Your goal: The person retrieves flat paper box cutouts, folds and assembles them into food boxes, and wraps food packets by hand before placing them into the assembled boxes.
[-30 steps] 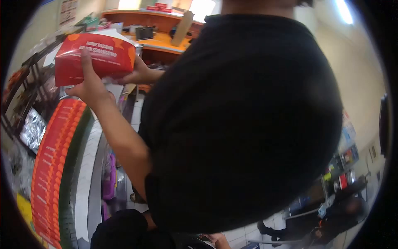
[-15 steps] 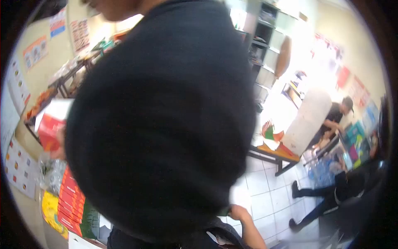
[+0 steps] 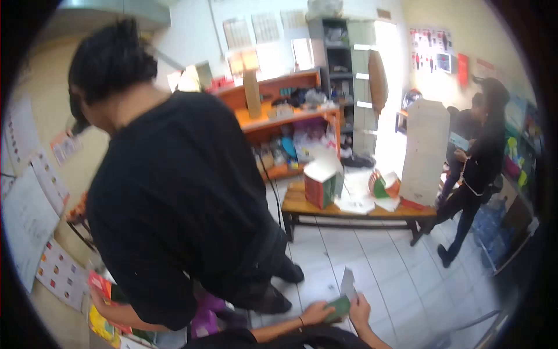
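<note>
Low in the view, my left hand (image 3: pixel 317 313) grips a green cardboard piece (image 3: pixel 337 309). A dark band circles that wrist. On the other side, my right hand (image 3: pixel 360 311) is closed at the edge of the same cardboard, by its upright grey-white flap (image 3: pixel 347 281). The fingers partly cover the piece, and its full shape does not show. It is held above the tiled floor, apart from the bench.
A person in black (image 3: pixel 180 203) stands close on the left, one arm by red and yellow packs. A wooden bench (image 3: pixel 296 200) carries a red-and-green box (image 3: pixel 321 185), papers and a tall white board (image 3: pixel 427 157). Two other people are at the right. Orange shelves (image 3: pixel 279 121) stand behind.
The view has swung, and the person in black no longer blocks the middle. Both my hands now show with the cardboard. The person walking at right now stands upright beside the board.
</note>
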`<control>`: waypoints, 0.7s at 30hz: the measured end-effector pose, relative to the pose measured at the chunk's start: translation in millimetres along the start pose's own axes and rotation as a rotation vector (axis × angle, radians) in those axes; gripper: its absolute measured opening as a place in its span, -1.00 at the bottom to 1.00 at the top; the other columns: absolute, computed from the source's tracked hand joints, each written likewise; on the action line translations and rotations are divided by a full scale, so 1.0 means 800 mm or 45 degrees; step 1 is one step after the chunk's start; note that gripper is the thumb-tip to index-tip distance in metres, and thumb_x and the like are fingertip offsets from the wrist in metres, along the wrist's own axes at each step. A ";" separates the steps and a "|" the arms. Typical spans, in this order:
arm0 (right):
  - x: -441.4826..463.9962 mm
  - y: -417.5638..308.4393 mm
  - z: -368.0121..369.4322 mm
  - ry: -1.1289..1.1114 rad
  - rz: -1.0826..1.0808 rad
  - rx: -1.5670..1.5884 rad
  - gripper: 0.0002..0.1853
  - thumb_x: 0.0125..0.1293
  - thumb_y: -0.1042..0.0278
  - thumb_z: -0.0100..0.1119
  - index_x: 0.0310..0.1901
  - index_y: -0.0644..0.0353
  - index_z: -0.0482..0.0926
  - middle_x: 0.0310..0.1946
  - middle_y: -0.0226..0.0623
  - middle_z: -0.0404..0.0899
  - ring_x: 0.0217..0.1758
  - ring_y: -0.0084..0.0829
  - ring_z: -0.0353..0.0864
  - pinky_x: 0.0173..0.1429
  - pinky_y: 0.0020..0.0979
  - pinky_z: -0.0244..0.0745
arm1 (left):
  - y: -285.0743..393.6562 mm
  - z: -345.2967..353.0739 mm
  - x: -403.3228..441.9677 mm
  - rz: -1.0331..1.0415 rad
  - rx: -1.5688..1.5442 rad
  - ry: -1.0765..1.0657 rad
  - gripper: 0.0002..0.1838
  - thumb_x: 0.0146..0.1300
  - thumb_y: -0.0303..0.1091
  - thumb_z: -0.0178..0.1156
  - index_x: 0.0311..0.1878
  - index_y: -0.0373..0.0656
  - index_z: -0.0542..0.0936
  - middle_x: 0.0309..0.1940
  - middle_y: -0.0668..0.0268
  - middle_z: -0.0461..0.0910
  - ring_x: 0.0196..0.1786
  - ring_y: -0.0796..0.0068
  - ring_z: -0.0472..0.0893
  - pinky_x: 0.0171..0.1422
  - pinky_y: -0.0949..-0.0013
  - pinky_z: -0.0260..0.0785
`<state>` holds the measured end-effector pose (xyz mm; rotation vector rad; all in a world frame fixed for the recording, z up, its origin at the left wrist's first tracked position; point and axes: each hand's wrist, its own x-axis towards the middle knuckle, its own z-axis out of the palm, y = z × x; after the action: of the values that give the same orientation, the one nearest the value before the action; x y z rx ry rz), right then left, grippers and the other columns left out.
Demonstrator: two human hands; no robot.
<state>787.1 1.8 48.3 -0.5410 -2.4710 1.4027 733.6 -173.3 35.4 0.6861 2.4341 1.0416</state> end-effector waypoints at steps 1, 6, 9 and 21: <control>-0.010 0.001 -0.012 -0.067 -0.024 -0.099 -0.79 0.20 0.40 -0.02 -0.17 0.23 0.54 -0.35 -0.05 0.57 -0.28 -0.09 0.55 -0.14 -0.28 0.43 | 0.002 0.003 -0.010 -0.001 0.057 0.014 -0.49 0.15 0.09 0.02 -0.29 -0.28 0.52 -0.37 -0.04 0.54 -0.26 0.01 0.53 -0.13 0.15 0.34; -0.056 0.021 -0.028 -0.198 -0.439 0.137 -0.72 0.19 0.42 -0.01 -0.06 0.17 0.54 -0.12 -0.01 0.52 -0.06 -0.09 0.51 0.00 -0.30 0.41 | 0.043 -0.003 -0.025 -0.230 -0.057 -0.188 -0.49 0.11 0.09 0.04 -0.40 -0.28 0.55 -0.43 -0.02 0.55 -0.29 0.03 0.55 -0.19 0.15 0.35; -0.058 0.063 -0.017 -0.379 -0.598 -0.266 -0.73 0.19 0.42 0.04 -0.05 0.14 0.55 -0.11 0.04 0.49 -0.10 -0.07 0.51 0.02 -0.29 0.40 | 0.026 0.007 -0.022 -0.229 -0.021 -0.234 -0.49 0.14 0.08 0.01 -0.39 -0.29 0.54 -0.46 -0.01 0.54 -0.31 0.04 0.55 -0.20 0.16 0.35; 0.037 0.012 0.014 -1.016 -0.369 -0.138 -0.49 -0.05 0.08 0.36 -0.05 0.11 0.52 -0.23 -0.13 0.34 -0.35 -0.30 0.42 -0.17 -0.43 0.42 | -0.035 0.008 -0.061 -0.075 -0.210 -0.033 -0.60 0.32 -0.11 -0.16 -0.36 -0.29 0.45 -0.44 -0.04 0.48 -0.29 -0.03 0.50 -0.20 0.12 0.30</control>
<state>757.8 10.7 35.4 0.4540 -3.0478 1.5668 768.4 -215.1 18.5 0.5665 2.3003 1.1861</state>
